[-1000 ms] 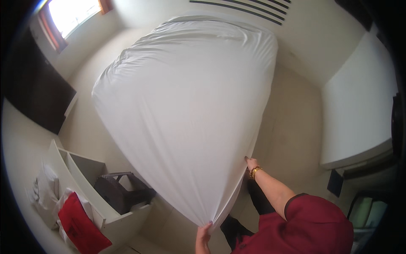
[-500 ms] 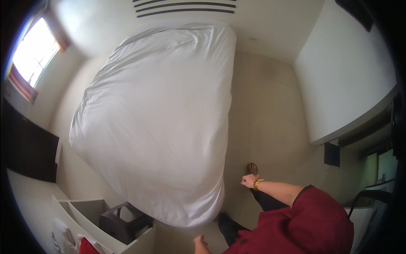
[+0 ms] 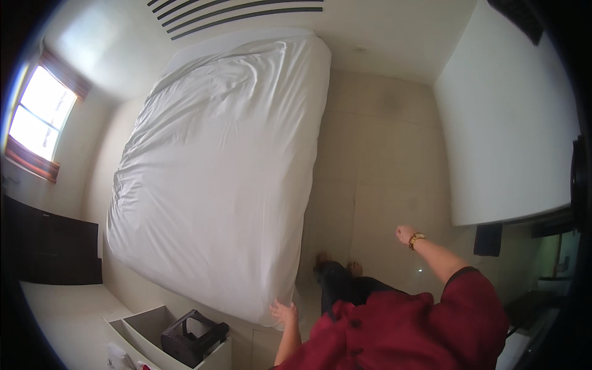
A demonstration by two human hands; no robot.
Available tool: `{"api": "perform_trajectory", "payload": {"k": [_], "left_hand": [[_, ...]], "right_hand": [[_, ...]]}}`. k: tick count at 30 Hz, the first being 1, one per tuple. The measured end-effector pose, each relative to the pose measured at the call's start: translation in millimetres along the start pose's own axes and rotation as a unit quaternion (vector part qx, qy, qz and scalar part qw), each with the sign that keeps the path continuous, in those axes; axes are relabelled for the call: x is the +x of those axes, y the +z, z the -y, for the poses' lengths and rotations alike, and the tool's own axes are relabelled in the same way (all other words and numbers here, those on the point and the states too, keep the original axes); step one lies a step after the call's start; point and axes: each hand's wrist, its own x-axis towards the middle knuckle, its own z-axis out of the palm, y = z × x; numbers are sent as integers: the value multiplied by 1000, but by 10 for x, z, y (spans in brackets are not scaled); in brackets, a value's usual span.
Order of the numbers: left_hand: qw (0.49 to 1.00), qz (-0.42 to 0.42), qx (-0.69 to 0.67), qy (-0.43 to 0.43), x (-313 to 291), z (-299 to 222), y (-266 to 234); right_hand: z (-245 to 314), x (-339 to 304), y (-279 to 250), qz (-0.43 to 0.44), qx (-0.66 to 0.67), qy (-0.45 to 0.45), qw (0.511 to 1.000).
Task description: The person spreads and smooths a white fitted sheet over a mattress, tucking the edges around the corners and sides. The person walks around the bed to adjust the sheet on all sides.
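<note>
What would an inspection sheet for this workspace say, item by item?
Surface: beige floor, with a dark patch toward its far end.
Job's things: white sheet, spread out, visibly creased toward its far end.
Clutter: dark handled object inside the open white unit.
Hands: left hand open at the sheet's near-right corner, contact unclear; right hand over the floor, nothing visible in it.
Cables: nothing seen.
Surroundings: window and dark panel left, white wall right.
</note>
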Motion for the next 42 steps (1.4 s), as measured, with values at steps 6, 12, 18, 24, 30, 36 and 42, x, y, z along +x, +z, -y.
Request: {"api": "perform_trajectory", "payload": {"k": [6,12,18,24,30,36,42], "left_hand": [[998,20,-15,63,560,-1800,-218],[983,56,27,175,1277,-3727,-457],[959,96,12,267,2039,-5981,-556],[978,145,39,145,2471,-6939,-490],[981,189,9,-51,2430,-7546,-647],[997,22,-3,76,2522,-9228,-741],[961,-3,-32,276,3308,-11531,-953]], "right_hand": [[225,855,-1143,20,16,17,1000],[-43,1084,-1520,28,110,148,982],[-425,1521,-2216,168,106,243,949],[-398,3064,-3573,119,-12,165,979],[747,5495,-5806,-38,27,-55,997],[2496,6975,-7539,-182,82,-251,947],[3328,7835,-7916,-157,50,-323,932]]}}
